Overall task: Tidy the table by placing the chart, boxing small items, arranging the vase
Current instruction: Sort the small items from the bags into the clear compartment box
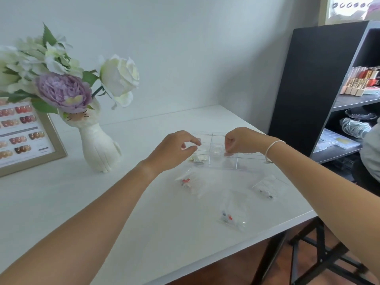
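A clear plastic box point(243, 163) with several compartments lies on the white table point(82, 202). My left hand point(174, 150) hovers over its left side, fingers curled, thumb and forefinger close together; whether it pinches something is unclear. My right hand point(240, 141) is over the box's middle, fingers curled down and pinching a small clear bag point(219, 150). Three small clear bags of beads lie in front of the box: one point(188, 182) at left, one point(267, 189) at right, one point(231, 220) nearest me. The white hand-shaped vase point(98, 145) with flowers stands at left beside the framed colour chart point(22, 132).
A black shelf unit point(316, 89) with bottles and boxes stands right of the table. Another person's sleeve point(370, 149) shows at the right edge. A black chair frame point(320, 258) stands below the table's right corner. The wall runs close behind the table.
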`<action>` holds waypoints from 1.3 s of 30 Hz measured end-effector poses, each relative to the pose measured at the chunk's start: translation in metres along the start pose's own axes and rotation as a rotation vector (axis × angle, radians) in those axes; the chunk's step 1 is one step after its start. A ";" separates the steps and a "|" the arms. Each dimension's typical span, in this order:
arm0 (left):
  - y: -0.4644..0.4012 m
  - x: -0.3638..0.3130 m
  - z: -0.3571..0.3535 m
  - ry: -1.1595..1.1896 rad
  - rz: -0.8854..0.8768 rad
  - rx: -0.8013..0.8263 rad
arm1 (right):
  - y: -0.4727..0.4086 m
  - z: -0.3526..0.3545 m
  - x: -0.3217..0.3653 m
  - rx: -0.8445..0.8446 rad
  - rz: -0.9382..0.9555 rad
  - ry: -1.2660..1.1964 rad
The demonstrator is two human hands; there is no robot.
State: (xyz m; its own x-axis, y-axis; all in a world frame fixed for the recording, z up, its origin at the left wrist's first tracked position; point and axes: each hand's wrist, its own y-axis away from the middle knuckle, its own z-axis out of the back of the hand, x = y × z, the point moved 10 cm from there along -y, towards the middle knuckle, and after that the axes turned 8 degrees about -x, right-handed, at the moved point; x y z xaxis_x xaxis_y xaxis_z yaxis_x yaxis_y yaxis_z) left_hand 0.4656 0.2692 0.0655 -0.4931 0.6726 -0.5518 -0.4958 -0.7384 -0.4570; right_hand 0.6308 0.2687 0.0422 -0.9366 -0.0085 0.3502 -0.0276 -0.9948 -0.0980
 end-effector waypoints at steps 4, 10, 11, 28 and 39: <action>0.028 0.020 -0.002 0.030 0.044 -0.050 | 0.000 -0.001 0.008 0.027 0.009 0.102; 0.047 0.034 0.009 0.034 0.076 -0.212 | 0.003 0.001 0.011 0.040 0.019 0.134; 0.050 0.035 0.008 0.035 0.080 -0.207 | 0.003 0.001 0.011 0.043 0.028 0.127; 0.068 0.046 -0.024 0.021 0.172 -0.031 | -0.003 -0.009 0.004 0.096 0.030 0.098; 0.073 0.044 -0.019 0.054 0.167 -0.071 | 0.040 0.035 0.023 -0.261 0.132 0.016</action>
State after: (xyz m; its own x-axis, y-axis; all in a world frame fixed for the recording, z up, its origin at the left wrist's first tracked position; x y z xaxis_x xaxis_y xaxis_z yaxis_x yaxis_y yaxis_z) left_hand 0.4215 0.2445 -0.0056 -0.5246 0.5383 -0.6596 -0.3574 -0.8424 -0.4032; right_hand 0.6198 0.2249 0.0787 -0.9434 -0.1326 0.3039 0.0079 -0.9253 -0.3791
